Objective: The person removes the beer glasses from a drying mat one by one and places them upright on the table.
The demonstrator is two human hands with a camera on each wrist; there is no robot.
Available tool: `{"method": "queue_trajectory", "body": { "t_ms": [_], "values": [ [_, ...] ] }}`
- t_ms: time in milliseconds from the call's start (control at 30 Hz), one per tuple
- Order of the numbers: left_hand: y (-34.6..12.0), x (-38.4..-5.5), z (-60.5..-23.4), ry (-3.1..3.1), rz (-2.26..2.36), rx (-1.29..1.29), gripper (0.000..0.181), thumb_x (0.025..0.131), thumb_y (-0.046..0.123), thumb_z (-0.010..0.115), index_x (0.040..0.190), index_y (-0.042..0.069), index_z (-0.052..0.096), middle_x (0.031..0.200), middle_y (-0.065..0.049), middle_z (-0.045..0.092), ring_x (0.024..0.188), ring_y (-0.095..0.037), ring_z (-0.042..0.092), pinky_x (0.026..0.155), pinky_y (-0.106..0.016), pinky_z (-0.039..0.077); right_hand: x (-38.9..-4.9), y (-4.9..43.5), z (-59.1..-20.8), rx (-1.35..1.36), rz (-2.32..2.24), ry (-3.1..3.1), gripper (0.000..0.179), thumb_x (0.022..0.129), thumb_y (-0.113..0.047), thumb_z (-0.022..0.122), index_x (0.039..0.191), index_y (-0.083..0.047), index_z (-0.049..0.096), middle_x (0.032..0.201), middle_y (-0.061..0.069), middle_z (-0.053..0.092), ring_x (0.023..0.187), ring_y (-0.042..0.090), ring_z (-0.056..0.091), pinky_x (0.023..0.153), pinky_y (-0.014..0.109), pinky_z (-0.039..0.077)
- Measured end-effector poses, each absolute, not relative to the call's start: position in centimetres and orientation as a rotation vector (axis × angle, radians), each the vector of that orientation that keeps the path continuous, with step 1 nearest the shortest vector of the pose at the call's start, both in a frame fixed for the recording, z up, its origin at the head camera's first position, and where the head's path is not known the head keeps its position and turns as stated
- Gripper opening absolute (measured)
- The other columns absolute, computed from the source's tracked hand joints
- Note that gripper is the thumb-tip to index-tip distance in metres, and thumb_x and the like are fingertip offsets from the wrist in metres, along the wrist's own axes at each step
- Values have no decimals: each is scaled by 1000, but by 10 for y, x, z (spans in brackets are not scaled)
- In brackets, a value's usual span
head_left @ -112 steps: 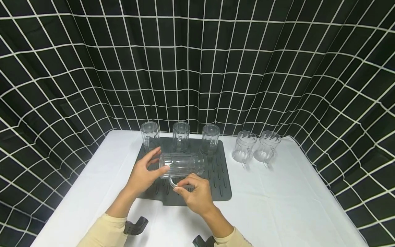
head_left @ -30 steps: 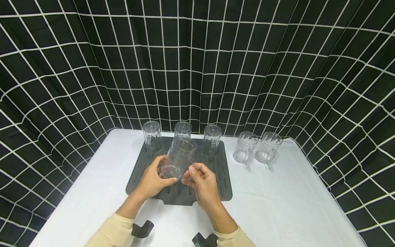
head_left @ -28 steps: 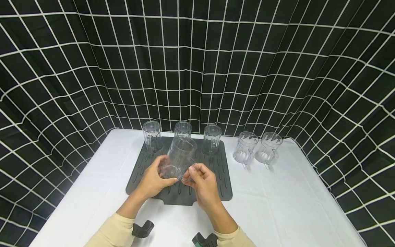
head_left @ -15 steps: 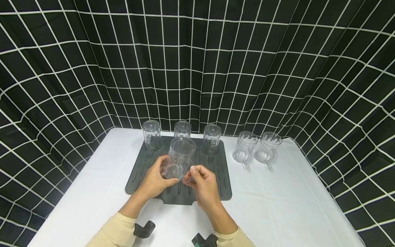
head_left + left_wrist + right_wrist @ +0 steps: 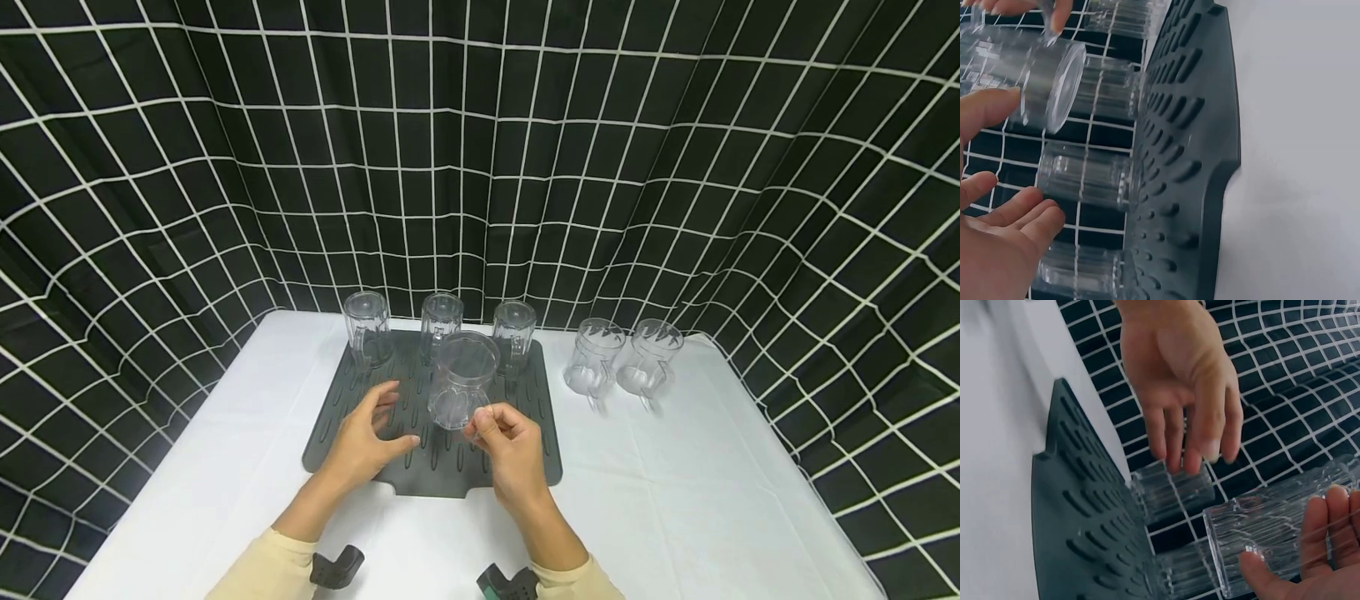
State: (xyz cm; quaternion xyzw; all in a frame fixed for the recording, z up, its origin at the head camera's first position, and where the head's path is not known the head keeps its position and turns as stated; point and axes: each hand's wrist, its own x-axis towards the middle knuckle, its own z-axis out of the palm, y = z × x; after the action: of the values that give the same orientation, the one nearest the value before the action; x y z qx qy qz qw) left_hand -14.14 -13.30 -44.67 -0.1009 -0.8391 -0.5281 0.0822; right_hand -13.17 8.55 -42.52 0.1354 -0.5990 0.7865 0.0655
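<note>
My right hand (image 5: 517, 454) pinches the handle of a clear glass mug (image 5: 468, 362) and holds it up over the dark grey drying mat (image 5: 337, 433). In the head view the mug's wide rim is uppermost. My left hand (image 5: 360, 437) is apart from the mug, to its left, thumb and fingers spread with nothing between them. From the left wrist, the mug (image 5: 1041, 78) hangs close to that hand's thumb (image 5: 991, 109). In the right wrist view the ribbed mug (image 5: 1266, 525) lies beside my right fingers, with my left hand (image 5: 1179, 387) above.
Three glass mugs stand upside down along the mat's back edge: a left one (image 5: 367, 329), a middle one (image 5: 441, 321) and a right one (image 5: 514, 333). Two more mugs, one (image 5: 595, 358) beside another (image 5: 649, 358), stand on the white tablecloth (image 5: 675, 483). Behind hangs a black gridded curtain (image 5: 480, 150).
The mug, first lying level between both hands, has been turned to stand nearly upright. My left hand has let go of it and drawn left; my right hand has carried it slightly right.
</note>
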Motion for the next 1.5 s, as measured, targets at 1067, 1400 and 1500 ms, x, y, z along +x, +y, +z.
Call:
{"method": "queue_trajectory", "body": {
  "t_ms": [1067,1400,1500],
  "values": [
    [-205,-125,-487,-2456,-1525,5,82,79,16,81,144,0,34,142,-22,40,134,-39,35,106,-33,34,-122,155,-419,260,2145,-1765,23,94,4,58,81,21,53,74,8,66,74,16,66,80,31,57],
    [-219,-121,-501,-2456,-1568,63,85,78,16,82,145,0,32,143,-23,39,136,-39,32,106,-21,30,-119,182,-414,295,2150,-1645,20,94,9,55,80,23,51,74,12,66,73,18,67,80,31,57],
    [-223,-120,-504,-2464,-1562,94,86,78,15,82,146,-1,32,145,-24,37,137,-39,31,105,-17,29,-119,191,-413,311,2159,-1613,20,94,11,54,80,24,50,74,14,66,73,19,67,80,32,57]
  ]
}}
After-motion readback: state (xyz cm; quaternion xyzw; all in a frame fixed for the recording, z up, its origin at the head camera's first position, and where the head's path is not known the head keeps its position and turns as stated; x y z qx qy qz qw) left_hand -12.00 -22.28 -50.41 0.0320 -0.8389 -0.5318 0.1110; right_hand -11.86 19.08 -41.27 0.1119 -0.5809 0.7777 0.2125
